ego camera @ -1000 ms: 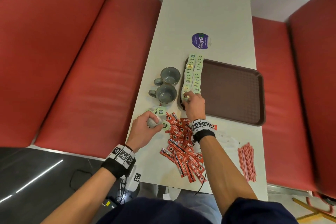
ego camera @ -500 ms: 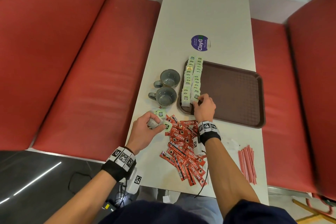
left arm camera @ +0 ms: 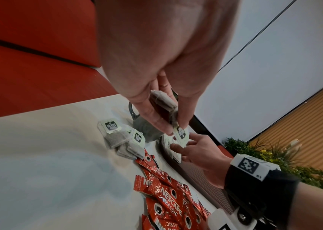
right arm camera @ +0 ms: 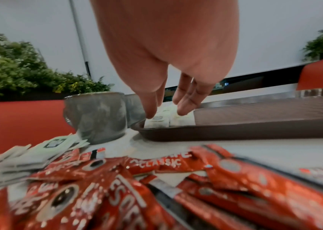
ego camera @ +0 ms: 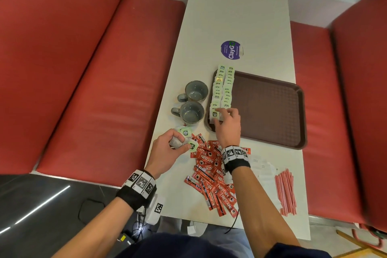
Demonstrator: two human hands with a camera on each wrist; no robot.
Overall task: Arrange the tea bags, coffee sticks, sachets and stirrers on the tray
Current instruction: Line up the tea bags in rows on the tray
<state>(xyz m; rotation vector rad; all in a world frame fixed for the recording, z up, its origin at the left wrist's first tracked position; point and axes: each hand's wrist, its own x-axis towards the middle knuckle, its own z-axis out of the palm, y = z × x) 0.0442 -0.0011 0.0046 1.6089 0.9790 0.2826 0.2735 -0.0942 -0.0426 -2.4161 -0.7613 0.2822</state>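
A brown tray (ego camera: 270, 109) holds two columns of green-tagged tea bags (ego camera: 223, 90) along its left side. My right hand (ego camera: 222, 112) reaches over the near end of those columns, its straight fingers (right arm camera: 186, 105) touching the last tea bags (right arm camera: 156, 120). My left hand (ego camera: 187, 145) hovers over the table left of the tray and pinches a tea bag (left arm camera: 164, 105) by bag and tag (left arm camera: 182, 133). Two more tea bags (left arm camera: 117, 133) lie on the table beneath it. Red coffee sticks (ego camera: 211, 174) are piled near the front edge, with white sachets (ego camera: 261, 166) and red stirrers (ego camera: 285, 192) to their right.
Two grey mugs (ego camera: 195, 91) (ego camera: 191, 112) stand just left of the tray, close to the table's left edge. A round purple sticker (ego camera: 230, 50) lies beyond the tray. Red bench seats (ego camera: 104, 90) flank the white table (ego camera: 236, 6).
My right hand has shifted a little to the right at the near end of the tea bag columns. The left hand still holds its tea bag in the same spot.
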